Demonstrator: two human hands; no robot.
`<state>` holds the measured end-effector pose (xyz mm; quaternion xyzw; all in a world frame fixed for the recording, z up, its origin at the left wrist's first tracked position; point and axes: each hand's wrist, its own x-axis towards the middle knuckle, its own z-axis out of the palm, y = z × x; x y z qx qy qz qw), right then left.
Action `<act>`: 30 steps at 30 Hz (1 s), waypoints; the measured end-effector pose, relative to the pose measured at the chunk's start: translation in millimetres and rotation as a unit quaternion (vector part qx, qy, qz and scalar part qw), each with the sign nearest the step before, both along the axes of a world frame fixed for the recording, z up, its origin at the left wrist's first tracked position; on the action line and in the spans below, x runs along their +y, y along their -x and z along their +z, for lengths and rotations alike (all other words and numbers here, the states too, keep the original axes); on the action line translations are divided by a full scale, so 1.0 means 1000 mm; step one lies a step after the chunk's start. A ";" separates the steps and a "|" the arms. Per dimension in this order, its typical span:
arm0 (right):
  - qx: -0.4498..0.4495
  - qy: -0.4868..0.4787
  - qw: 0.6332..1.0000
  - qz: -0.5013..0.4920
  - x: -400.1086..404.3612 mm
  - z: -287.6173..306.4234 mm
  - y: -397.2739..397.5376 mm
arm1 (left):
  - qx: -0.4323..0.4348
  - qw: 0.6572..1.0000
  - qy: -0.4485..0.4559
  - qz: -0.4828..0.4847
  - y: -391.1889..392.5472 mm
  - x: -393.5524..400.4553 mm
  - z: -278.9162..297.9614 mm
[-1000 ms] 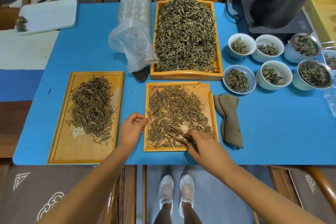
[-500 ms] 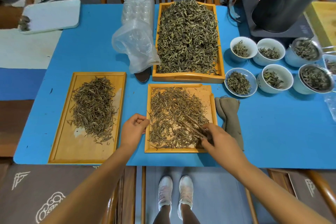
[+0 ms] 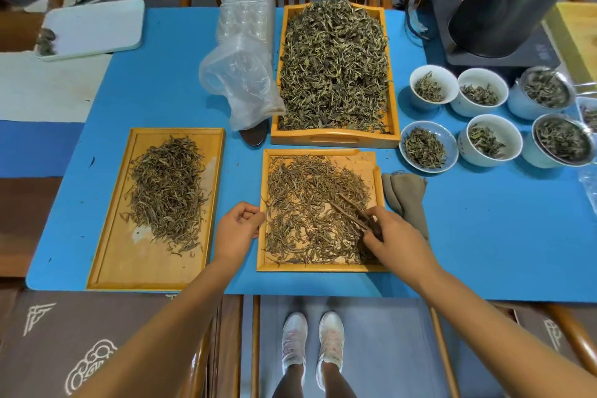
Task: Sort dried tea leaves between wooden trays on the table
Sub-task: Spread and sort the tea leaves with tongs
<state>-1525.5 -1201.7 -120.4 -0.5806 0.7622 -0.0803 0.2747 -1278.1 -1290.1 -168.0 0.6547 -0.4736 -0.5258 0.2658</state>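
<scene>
Mid-sort: right hand (image 3: 395, 241) grips wooden tweezers (image 3: 350, 213) over leaves in the centre tray (image 3: 318, 267), left hand (image 3: 237, 229) curled at its edge, left tray (image 3: 111, 233) part-filled, back tray (image 3: 336, 139) heaped.

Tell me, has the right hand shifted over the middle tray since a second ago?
Yes. The right hand, holding the wooden tweezers, has moved from the middle tray's near edge toward its right rim, closer to the folded cloth.

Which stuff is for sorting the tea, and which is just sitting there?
For sorting: middle tray, left tray, big tray, tweezers, right hand, left hand.
Just sitting: cups, plastic bag, cloth, black machine.
</scene>
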 end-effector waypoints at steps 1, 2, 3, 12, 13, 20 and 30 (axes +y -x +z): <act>0.000 -0.003 1.000 0.006 0.000 0.001 0.001 | 0.000 1.000 0.000 0.000 0.000 0.000 0.000; -0.003 -0.007 1.000 0.015 0.001 0.003 0.003 | -0.001 1.000 -0.001 0.000 0.000 0.000 0.001; -0.009 -0.006 1.000 0.017 0.002 0.005 0.005 | -0.002 1.000 -0.002 0.001 0.000 0.000 0.001; 0.016 -0.043 0.999 0.000 0.009 0.009 0.030 | -0.005 1.000 -0.007 0.001 0.002 0.000 0.003; 0.018 -0.043 0.999 -0.003 0.010 0.008 0.031 | -0.003 1.000 -0.007 0.000 0.002 0.000 0.003; 0.034 -0.031 0.999 -0.009 0.013 0.013 0.034 | -0.007 1.000 -0.006 -0.006 0.001 0.000 0.004; 0.021 -0.047 0.999 0.012 0.023 0.020 0.039 | -0.002 1.000 -0.009 -0.002 0.001 0.000 0.003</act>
